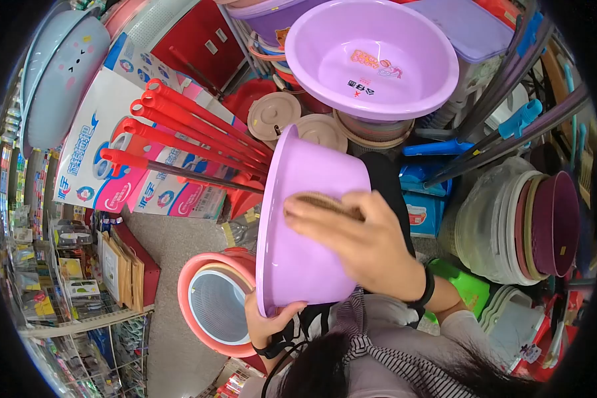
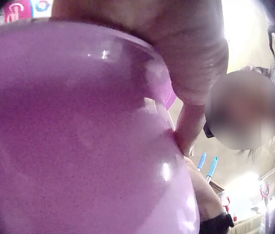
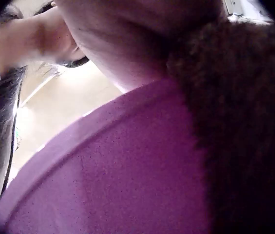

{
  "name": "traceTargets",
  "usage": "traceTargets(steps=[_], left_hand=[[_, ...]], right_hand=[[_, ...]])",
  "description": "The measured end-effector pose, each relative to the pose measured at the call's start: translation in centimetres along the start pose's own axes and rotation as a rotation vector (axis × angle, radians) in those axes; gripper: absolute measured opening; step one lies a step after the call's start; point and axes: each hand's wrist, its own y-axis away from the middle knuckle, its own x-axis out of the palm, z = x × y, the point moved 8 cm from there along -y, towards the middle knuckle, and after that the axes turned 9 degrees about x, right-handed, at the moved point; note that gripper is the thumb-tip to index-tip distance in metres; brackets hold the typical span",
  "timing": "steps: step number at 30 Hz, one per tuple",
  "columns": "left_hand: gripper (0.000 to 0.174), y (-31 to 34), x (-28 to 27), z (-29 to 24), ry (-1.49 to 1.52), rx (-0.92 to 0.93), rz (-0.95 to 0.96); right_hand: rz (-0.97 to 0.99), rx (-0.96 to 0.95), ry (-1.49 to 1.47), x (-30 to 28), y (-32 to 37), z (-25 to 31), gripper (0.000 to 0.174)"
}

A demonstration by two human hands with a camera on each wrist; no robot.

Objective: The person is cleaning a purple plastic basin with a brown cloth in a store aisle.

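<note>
A light purple plastic basin [image 1: 306, 268] is held tipped on its side in front of the body, its rim facing left. My left hand [image 1: 266, 326] grips the rim at the lower end, thumb on the outside. In the left wrist view the basin's inner wall [image 2: 79, 141] fills much of the picture. My right hand [image 1: 371, 245] holds a brown, fuzzy-textured pad [image 1: 326, 201] against the basin's outer wall, fingers bent over it. Close up in the right wrist view, the dark fuzzy pad [image 3: 244, 122] lies beside the purple wall [image 3: 132, 170]; its far side is hidden.
Another purple basin [image 1: 404, 86] sits on a stack ahead. Red-handled poles [image 1: 192, 142] lean at the left before printed cartons [image 1: 86, 152]. A pink tub with a white basket [image 1: 215, 308] stands on the floor. Stacked buckets [image 1: 504, 225] are at the right, shelves [image 1: 66, 265] at the left.
</note>
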Motion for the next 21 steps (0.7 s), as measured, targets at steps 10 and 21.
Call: traceTargets(steps=[10, 21], left_hand=[[0.03, 0.0, 0.4, 0.1, -0.05, -0.038, 0.085], [0.031, 0.1, -0.9, -0.1, -0.025, 0.076, -0.05]], right_hand=[[0.022, -0.07, 0.012, 0.3, 0.2, 1.1, 0.043], [0.033, -0.059, 0.0, 0.5, 0.6, 0.5, 0.042]])
